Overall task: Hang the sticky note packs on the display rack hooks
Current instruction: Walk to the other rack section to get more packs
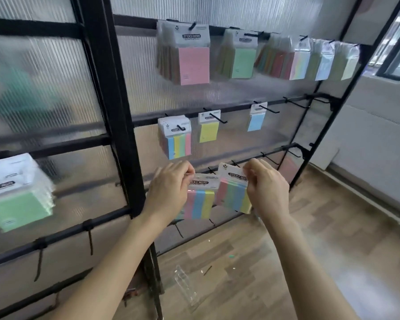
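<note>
The left hand pinches the top of the left pack, its fingertips curled over the white header so the striped block hangs straight below them. The right hand pinches the right pack by the upper right corner of its header; this pack sits tilted, its block slanting down under the palm. The two packs are just beside each other between the hands, edges close or touching; which, I cannot tell.

Both are held in front of the rack, with a bare hook on the lower rail just above and behind the fingertips, and more bare hooks further along past the right-hand fingers.

These packs look light: a small paper block, fairly stiff, in a glossy clear sleeve that will likely be slippery under the pads. The header is thin card and probably bends or tears if pulled hard, so the hanging hole is the weak point. The hole itself is not clear in this view. The best hold seems to be on the header, to either side of its middle, leaving the centre free for the hook tip. Held at one corner, as on the right, a pack will tend to swing and needs levelling first.
</note>
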Demonstrator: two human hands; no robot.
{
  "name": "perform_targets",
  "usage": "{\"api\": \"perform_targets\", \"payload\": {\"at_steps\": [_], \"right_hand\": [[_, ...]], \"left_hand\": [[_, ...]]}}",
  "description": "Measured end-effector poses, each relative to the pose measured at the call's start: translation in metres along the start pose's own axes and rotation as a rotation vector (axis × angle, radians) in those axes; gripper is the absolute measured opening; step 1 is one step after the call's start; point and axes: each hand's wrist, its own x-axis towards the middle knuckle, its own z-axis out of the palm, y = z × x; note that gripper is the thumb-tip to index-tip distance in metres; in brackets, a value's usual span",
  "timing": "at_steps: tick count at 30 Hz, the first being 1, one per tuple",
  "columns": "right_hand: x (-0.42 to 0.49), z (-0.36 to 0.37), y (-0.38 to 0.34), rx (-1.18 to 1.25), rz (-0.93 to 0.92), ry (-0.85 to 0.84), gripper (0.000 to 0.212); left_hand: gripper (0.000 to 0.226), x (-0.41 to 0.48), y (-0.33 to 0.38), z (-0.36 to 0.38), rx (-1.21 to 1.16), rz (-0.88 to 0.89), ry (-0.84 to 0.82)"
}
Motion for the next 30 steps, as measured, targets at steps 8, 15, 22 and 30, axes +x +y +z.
{"api": "perform_targets", "payload": {"at_steps": [8, 15, 22, 30], "right_hand": [[0.078, 0.064, 0.035, 0.115, -0.209, -0.056, 0.012], [0.14, 0.114, 0.054, 0.229, -0.355, -0.099, 0.015], [0.168, 0.146, 0.062, 0.341, -0.427, -0.136, 0.013], [0.175, 0.167, 0.059, 0.363, -0.456, -0.212, 0.015]], "left_hand": [[0.01, 0.048, -0.027, 0.04, 0.132, -0.102, 0.042], [0.013, 0.095, -0.048, 0.063, 0.192, -0.24, 0.149], [0.016, 0.12, -0.057, 0.077, 0.217, -0.329, 0.226], [0.01, 0.136, -0.076, 0.075, 0.243, -0.426, 0.241]]}}
